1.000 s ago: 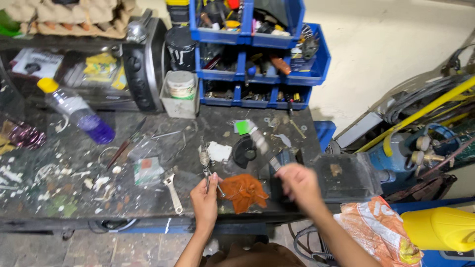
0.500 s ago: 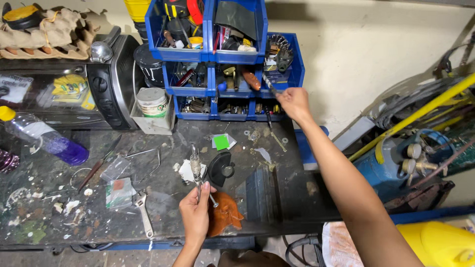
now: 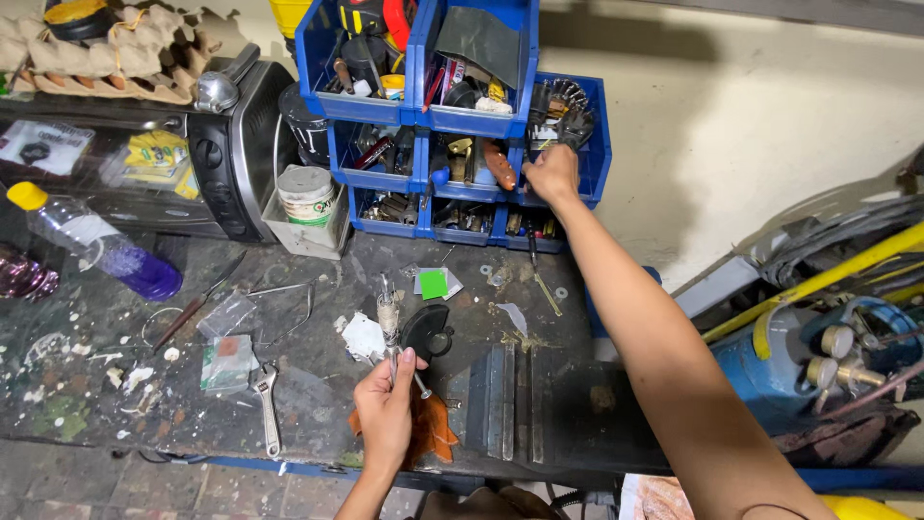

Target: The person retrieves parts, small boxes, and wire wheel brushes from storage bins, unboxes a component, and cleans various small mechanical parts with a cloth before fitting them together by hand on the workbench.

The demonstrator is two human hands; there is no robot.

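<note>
1. The person stands at a cluttered dark workbench [image 3: 289, 404]. The left hand [image 3: 385, 409] is closed around a small slim metal tool [image 3: 390, 323], which stands roughly upright above the bench just in front of a black disc-shaped part [image 3: 428, 332].
2. The right hand [image 3: 551, 173] is stretched out to the stacked blue storage bins [image 3: 462, 125] at the back wall, at the rightmost bin of the middle row. Its fingers are curled at the bin's mouth; whether they have closed on anything cannot be told from this view.
3. To do this step well, the reach should stay short and direct. The bin holds dark toothed and wire parts [image 3: 563, 106], so the fingers should pick from the top rather than dig, in my judgement.
4. The left hand should keep the tool vertical and clear of the bench litter while the eyes are on the bins; a tilt could let it catch the white scrap [image 3: 364, 337] beside it.
5. The forearm passes over a thin rod [image 3: 541, 279] and small washers lying on the bench. Lifting the elbow a little should avoid sweeping them off.
6. An orange rag [image 3: 433, 433] lies under the left wrist, and an adjustable wrench [image 3: 267, 409] rests to its left, both within easy reach.
</note>
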